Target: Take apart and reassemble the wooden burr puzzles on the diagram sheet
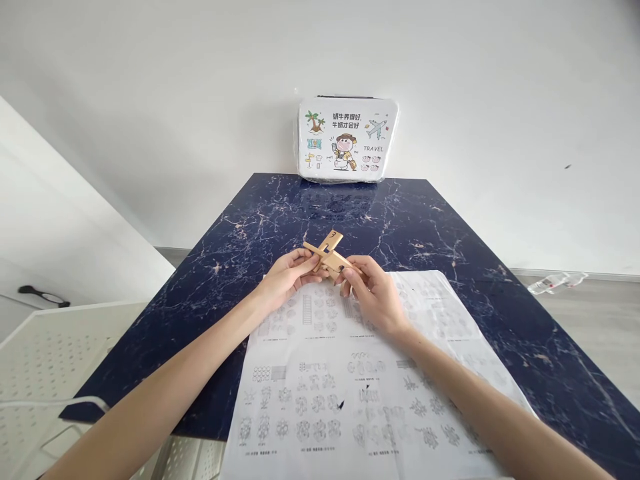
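The left hand pinches the near-left side of interlocked, flat tan wooden pieces, held by the far edge of a white diagram-printed paper sheet; the right hand pinches their right end.

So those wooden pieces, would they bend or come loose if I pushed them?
The wooden pieces are probably stiff, judging by their flat, straight-edged shapes. They're likely light: the left hand and right hand seem to use only a fingertip grip. Pushed, they might shift, since they cross like separate slats.
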Tool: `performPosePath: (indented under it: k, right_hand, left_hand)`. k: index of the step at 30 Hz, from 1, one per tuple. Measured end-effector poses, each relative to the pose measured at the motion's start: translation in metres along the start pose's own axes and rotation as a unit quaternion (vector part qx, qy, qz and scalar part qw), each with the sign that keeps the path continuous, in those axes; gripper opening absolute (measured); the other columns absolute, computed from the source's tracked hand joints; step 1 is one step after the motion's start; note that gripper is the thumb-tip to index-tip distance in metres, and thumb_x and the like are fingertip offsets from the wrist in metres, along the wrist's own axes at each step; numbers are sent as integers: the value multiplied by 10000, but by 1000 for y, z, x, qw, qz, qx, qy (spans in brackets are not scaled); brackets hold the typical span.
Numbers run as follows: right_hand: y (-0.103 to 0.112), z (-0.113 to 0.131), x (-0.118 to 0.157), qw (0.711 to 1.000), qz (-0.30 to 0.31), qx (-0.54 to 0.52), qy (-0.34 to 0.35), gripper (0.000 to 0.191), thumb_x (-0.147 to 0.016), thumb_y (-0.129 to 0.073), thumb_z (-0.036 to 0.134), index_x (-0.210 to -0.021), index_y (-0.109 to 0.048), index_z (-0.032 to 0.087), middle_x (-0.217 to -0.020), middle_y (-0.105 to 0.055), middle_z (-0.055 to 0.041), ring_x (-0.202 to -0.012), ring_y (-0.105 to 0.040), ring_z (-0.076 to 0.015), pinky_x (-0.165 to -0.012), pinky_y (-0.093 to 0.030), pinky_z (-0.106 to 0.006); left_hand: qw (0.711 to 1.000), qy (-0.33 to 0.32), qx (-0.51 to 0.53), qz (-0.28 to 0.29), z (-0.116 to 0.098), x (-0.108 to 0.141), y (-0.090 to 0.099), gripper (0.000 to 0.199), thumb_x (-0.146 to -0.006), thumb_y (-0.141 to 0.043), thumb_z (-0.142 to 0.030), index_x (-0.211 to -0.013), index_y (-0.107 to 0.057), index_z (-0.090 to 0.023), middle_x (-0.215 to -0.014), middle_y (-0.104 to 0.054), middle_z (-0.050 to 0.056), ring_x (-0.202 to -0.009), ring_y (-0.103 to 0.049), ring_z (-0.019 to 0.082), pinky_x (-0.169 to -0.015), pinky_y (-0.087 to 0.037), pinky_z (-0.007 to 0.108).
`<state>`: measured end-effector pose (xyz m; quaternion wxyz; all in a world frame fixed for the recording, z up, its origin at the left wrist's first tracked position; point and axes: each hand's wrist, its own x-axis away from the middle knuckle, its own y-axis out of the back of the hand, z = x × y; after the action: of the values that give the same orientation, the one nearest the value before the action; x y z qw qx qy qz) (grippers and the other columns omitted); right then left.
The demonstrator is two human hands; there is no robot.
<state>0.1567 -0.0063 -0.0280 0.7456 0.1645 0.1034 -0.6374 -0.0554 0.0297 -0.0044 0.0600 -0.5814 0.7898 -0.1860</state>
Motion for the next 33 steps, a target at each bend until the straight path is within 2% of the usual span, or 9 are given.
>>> performPosePath:
  k: [6, 14, 20, 25, 29, 33]
  right_hand:
    - [0, 2, 0, 999, 5, -25, -24, 231, -1057, -599, 411, -1196, -560, 231, -881, -726, -21, -673, -646, -147, -622, -457, -322]
    - [4, 4, -4, 989, 63, -123, -61, 291, -1038, -632, 484, -1157, -616, 219, -867, -707, -24, -654, -622, -139, -574, -432, -308]
    - [5, 5, -6, 973, 95, -191, -90, 322, -1016, -665, 496, -1189, -593, 234, -894, -697, -23, -637, -593, -129, -543, -424, -299]
    - [6, 6, -6, 972, 115, -179, -100, 293, -1029, -638, 509, -1103, -622, 226, -973, -701, -51, -664, -619, -136, -552, -469, -312]
    - [6, 8, -6, 976, 126, -148, -97, 298, -1023, -642, 523, -1007, -616, 226, -910, -701, -40, -625, -624, -134, -557, -503, -318]
    - [7, 11, -6, 977, 138, -133, -97, 332, -1004, -650, 562, -1000, -606, 234, -899, -702, -34, -601, -632, -135, -542, -510, -314]
  left_hand:
    - [999, 12, -18, 42, 0, 1, -1, 170, -946, -783, -209, -956, -638, -123, -896, -779, 73, -764, -750, 138, -759, -607, 257]
    - [993, 26, -26, 111, -1, 6, -3, 259, -915, -827, -296, -1003, -685, -98, -838, -762, 77, -756, -727, 137, -724, -570, 235]
    - [993, 25, 38, 108, -1, 3, 1, 250, -884, -839, -239, -1044, -729, -82, -862, -737, 69, -737, -684, 116, -704, -544, 227]
    - [992, 2, -3, 123, -7, 6, 0, 200, -933, -762, -252, -1056, -718, -100, -873, -713, 71, -676, -649, 121, -623, -497, 253]
    - [984, -26, -60, 164, -11, 11, -9, 186, -996, -685, -311, -990, -691, -125, -852, -653, 42, -557, -542, 79, -521, -416, 239]
    - [979, -32, -78, 184, -11, 14, -13, 203, -1039, -622, -342, -1005, -673, -149, -818, -571, 11, -513, -431, 57, -489, -374, 230]
